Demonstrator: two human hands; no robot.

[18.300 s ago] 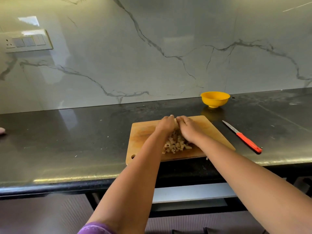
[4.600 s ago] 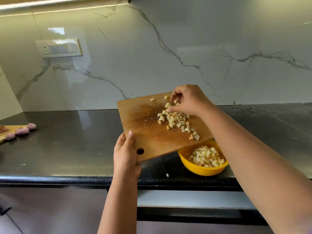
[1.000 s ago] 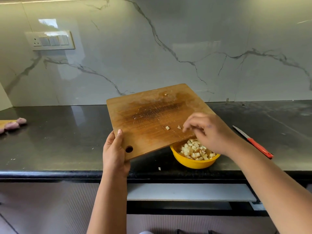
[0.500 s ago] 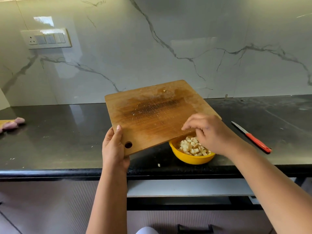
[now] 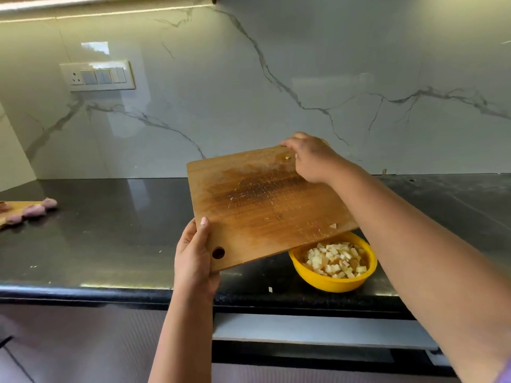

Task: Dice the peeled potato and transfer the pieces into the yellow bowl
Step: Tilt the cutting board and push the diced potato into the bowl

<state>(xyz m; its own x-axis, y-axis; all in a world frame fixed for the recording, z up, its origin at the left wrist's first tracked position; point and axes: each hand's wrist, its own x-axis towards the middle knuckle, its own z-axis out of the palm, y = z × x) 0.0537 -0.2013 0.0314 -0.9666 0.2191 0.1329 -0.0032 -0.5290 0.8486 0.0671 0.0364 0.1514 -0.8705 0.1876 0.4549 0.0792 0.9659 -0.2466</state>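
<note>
Black granite counter [image 5: 96, 244] under a marble backsplash; you've got the cutting board [image 5: 265, 205] tilted so its low corner hangs over the yellow bowl [image 5: 331, 283], letting dice slide in; your left hand [image 5: 193, 261] clamps the corner by the hole; your right hand [image 5: 309, 158] reaches to the far edge, fingers curled beside a stuck piece [image 5: 288, 157], grip unclear; the diced potato [image 5: 334, 259] fills the bowl; one stray [image 5: 270, 289] lies on the counter left of the bowl.
</note>
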